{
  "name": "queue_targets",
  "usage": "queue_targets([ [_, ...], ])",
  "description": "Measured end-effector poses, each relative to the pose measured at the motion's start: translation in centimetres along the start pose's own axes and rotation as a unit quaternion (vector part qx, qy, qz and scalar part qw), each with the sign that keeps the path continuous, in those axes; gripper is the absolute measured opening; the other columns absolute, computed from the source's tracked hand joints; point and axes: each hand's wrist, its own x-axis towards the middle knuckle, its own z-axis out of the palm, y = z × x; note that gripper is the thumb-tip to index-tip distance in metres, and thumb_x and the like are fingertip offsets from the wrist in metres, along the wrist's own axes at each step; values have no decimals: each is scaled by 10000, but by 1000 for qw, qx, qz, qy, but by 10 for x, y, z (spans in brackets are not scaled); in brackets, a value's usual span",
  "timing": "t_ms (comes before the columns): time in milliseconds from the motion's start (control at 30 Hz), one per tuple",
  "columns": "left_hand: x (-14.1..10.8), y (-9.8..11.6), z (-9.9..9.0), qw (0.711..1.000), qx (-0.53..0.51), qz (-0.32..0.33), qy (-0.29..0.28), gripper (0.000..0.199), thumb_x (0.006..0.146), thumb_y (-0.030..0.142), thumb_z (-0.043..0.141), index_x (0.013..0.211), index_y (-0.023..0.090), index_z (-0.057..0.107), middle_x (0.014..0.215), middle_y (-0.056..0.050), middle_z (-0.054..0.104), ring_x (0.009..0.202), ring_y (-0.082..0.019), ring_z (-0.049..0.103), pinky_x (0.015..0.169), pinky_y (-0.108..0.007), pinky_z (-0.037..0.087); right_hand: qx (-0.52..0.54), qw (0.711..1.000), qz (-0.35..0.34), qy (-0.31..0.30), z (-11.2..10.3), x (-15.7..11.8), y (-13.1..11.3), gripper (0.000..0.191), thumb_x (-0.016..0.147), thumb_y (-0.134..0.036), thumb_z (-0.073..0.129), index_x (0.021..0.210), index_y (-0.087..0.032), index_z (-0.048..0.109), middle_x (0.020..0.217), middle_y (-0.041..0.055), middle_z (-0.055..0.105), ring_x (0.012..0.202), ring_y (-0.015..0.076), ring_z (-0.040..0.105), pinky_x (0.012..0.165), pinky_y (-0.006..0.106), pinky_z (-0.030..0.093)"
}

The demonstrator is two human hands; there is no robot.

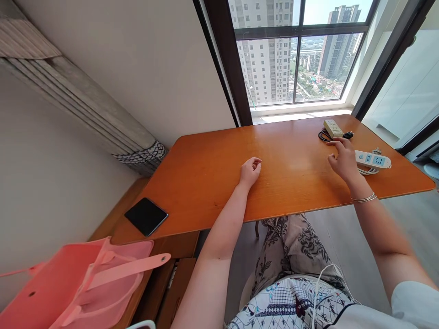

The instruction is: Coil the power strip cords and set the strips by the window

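My left hand (251, 172) rests on the wooden table (206, 183) near its middle, fingers curled inward with nothing visible in them. Over the right part of the table is my right hand (343, 160), its fingers apart and holding nothing. Just beyond its fingertips lies a cream power strip (333, 128) with a black cord and plug. To the right of that hand sits a white power strip (373, 159) with blue-marked sockets, its white cord bundled beside it.
A black tablet (146, 216) lies at the table's left end. Below it, at the lower left, is an open pink bag (75, 274) with a strap. A window stands behind the table, and a gathered curtain hangs at the left.
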Motion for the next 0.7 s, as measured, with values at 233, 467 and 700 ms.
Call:
queue_targets([
  [233, 1, -1, 4, 1000, -15, -2, -9, 126, 829, 209, 575, 893, 183, 680, 843, -34, 694, 640, -131, 556, 679, -286, 488, -217, 941, 144, -215, -44, 25, 98, 601, 790, -314, 665, 1353, -134, 562, 1452, 232, 539, 1395, 397, 462, 1144, 590, 352],
  [467, -1, 4, 3, 1000, -7, -2, -19, 106, 838, 202, 574, 876, 189, 673, 838, -32, 693, 643, -133, 556, 688, -295, 494, -209, 924, 171, -269, -41, 24, 113, 440, 792, -445, 708, 1136, -197, 591, 1216, 253, 626, 1144, 448, 586, 849, 551, 493],
  [700, -8, 26, 16, 994, -24, 0, -106, 175, 897, 296, 574, 1004, 185, 659, 943, -57, 703, 711, -147, 601, 759, -328, 525, 78, 959, 148, -229, -18, 17, 61, 541, 747, -650, 714, 1034, -208, 594, 1026, 128, 695, 985, 330, 656, 800, 452, 534],
])
